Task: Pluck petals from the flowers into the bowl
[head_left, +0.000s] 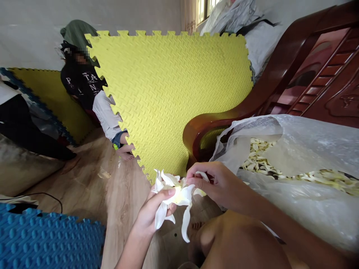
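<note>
A loose cluster of white, petal-like pieces with a yellowish middle is held in my left hand, thumb pressed on top. Several long pieces curl outward, and one hangs down below the cluster. On its right side, my right hand is closed with thumb and forefinger together, a white petal-like piece showing at its fingers. To the right, a translucent plastic bag lies open, with many pale yellow-white pieces inside it.
A yellow foam mat stands upright ahead, against a dark wooden armrest. A blue bumpy mat is at lower left. A person in black sits behind the yellow mat; another person's dark-clothed leg extends at left.
</note>
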Tool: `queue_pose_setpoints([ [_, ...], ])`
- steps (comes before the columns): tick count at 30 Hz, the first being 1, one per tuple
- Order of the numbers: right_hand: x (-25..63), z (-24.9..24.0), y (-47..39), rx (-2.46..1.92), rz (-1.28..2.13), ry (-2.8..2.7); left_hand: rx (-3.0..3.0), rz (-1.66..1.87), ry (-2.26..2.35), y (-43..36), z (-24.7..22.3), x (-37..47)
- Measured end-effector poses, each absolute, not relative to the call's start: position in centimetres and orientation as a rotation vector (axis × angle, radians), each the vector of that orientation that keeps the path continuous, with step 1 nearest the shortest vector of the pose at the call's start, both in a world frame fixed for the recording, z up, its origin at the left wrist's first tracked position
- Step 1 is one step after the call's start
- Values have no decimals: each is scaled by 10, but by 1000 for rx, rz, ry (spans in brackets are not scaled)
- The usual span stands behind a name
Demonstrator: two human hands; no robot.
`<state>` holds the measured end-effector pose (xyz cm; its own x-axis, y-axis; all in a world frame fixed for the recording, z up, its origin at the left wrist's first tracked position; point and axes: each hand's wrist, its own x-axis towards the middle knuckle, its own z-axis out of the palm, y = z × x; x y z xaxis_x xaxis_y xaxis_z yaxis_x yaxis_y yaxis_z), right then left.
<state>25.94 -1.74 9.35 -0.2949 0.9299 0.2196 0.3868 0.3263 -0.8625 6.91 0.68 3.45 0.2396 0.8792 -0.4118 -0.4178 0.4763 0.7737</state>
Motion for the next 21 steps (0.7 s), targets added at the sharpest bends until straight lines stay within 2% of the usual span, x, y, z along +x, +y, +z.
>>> queue_pose_setpoints([
  [7, 268, 106, -20, -1282, 883, -1714, 575, 962, 992, 4, 32, 67],
  [14, 272, 86, -16, -1296, 890, -1776, 530, 973, 984, 6, 29, 76],
  [21, 264, 77, -16, -1310, 740, -1896, 533, 1015, 957, 7, 30, 75],
])
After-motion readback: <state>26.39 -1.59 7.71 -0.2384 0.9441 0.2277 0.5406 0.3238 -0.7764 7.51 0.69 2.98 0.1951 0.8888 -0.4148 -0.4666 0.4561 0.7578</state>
